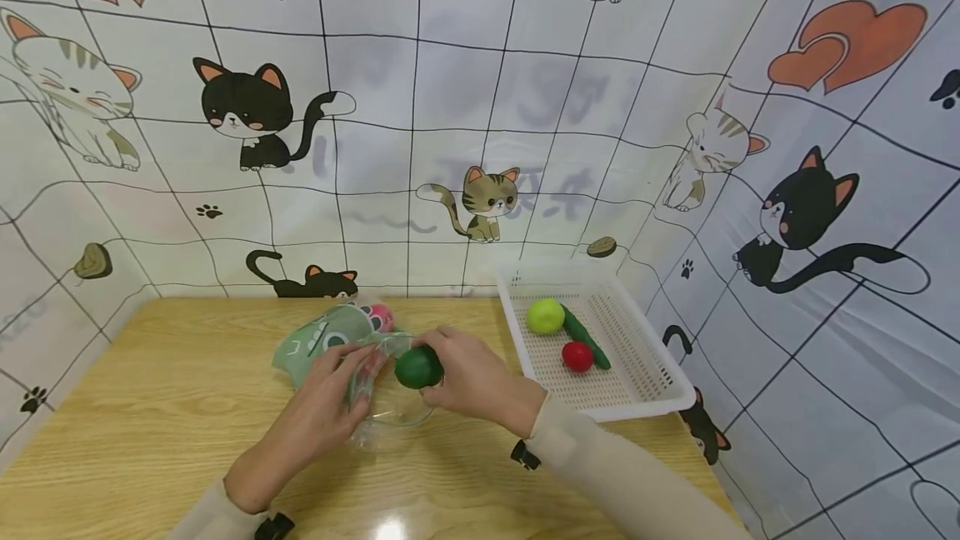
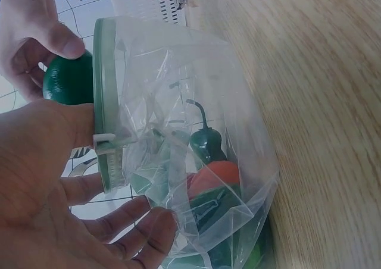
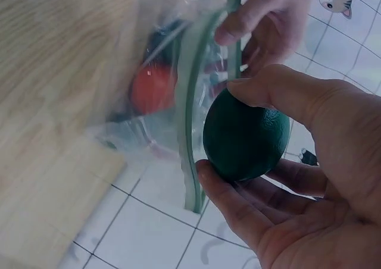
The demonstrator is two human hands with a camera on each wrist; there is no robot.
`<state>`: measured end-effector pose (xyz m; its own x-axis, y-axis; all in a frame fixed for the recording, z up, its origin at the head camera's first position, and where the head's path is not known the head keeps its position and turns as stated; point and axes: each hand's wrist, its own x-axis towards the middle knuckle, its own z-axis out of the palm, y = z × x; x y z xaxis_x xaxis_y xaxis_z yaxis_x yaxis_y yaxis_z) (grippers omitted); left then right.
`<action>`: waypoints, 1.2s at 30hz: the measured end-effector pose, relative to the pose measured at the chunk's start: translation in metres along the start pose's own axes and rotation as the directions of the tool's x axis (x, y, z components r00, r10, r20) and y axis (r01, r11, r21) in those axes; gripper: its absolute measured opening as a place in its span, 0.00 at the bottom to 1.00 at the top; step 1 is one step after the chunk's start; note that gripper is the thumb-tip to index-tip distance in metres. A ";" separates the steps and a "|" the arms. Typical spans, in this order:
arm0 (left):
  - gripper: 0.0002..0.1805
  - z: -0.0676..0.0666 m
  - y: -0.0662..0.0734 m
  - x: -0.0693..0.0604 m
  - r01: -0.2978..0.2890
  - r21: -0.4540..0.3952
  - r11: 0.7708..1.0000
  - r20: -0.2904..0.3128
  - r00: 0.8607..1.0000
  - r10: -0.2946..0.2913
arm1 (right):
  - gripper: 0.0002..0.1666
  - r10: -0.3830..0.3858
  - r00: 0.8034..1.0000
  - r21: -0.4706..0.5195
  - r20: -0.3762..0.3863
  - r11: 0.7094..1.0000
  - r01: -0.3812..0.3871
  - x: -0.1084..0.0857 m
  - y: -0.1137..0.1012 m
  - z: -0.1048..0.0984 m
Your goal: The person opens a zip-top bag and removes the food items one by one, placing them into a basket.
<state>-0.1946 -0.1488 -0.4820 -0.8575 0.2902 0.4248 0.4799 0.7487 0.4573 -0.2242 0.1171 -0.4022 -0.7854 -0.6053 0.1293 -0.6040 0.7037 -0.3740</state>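
A pale backdrop [image 1: 375, 148], printed with a dark grid, cartoon cats, hearts and paw marks, rises behind and beside a wood-grain table [image 1: 187, 407]. A white perforated basket [image 1: 645, 340] stands at the person's right toward the back of the table. Left of it lies a clear plastic bag [image 1: 322, 344] with green printing, its mouth edged by a green zip strip [image 2: 106, 61] and turned toward the right. The person's left hand [image 1: 330, 390], below a cream sleeve [image 1: 221, 515], grips the bag at its mouth, some fingers spread against the outside of the plastic. The right hand [image 1: 465, 377] holds a dark green rounded fruit [image 1: 418, 367] between thumb and curled fingers, the grip as wide as the fruit; it sits at the bag's mouth, just beside the zip strip, though whether the two touch cannot be told. In the basket, a long green cucumber [image 1: 587, 337] lies aslant, with a yellow-green fruit [image 1: 545, 317] near its upper end and a smaller red fruit [image 1: 577, 357] beside its lower part. Inside the bag, an orange-red rounded thing [image 2: 217, 177] rests near a dark green stemmed vegetable [image 2: 206, 144].
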 end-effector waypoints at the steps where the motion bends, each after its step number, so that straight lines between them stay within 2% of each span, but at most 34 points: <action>1: 0.36 0.000 0.000 0.000 0.000 0.001 1.000 -0.001 1.000 0.000 | 0.37 -0.003 1.000 -0.008 -0.008 1.000 0.003 -0.001 0.001 -0.002; 15: 0.36 0.002 0.001 0.000 -0.012 0.008 1.000 -0.016 1.000 0.012 | 0.38 0.009 0.998 0.034 -0.065 0.999 -0.007 -0.010 0.019 -0.026; 23: 0.36 0.002 0.001 0.000 0.017 0.013 1.000 0.000 1.000 -0.017 | 0.35 0.009 0.994 -0.007 -0.110 1.000 -0.010 -0.015 0.028 -0.036; 29: 0.35 0.002 0.001 -0.001 0.009 0.009 1.000 -0.012 1.000 -0.009 | 0.36 0.047 0.992 -0.020 -0.121 0.999 -0.050 -0.016 0.042 -0.043; 36: 0.34 0.003 0.000 -0.001 0.008 0.013 1.000 -0.012 1.000 -0.007 | 0.36 0.170 0.979 0.012 -0.112 0.985 -0.169 -0.018 0.068 -0.049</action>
<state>-0.1946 -0.1473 -0.4841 -0.8588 0.2777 0.4304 0.4711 0.7583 0.4507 -0.2577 0.1946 -0.3846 -0.8866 -0.4317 0.1660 -0.4606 0.7915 -0.4017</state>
